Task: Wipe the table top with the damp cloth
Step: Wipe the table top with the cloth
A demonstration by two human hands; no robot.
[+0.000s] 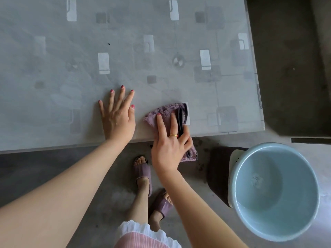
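L hand (117,115) flat, fingers (112,97) spread, R hand (169,140) palm down, fingers seemingly gripping, both arms extended

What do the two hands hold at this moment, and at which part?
The right hand grips the purple cloth at its near part, at the table's edge. The left hand holds nothing; it rests flat on the table.

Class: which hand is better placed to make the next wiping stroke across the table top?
Right. The right hand already holds the cloth at the table top's near edge; the left hand lies flat, holding nothing.
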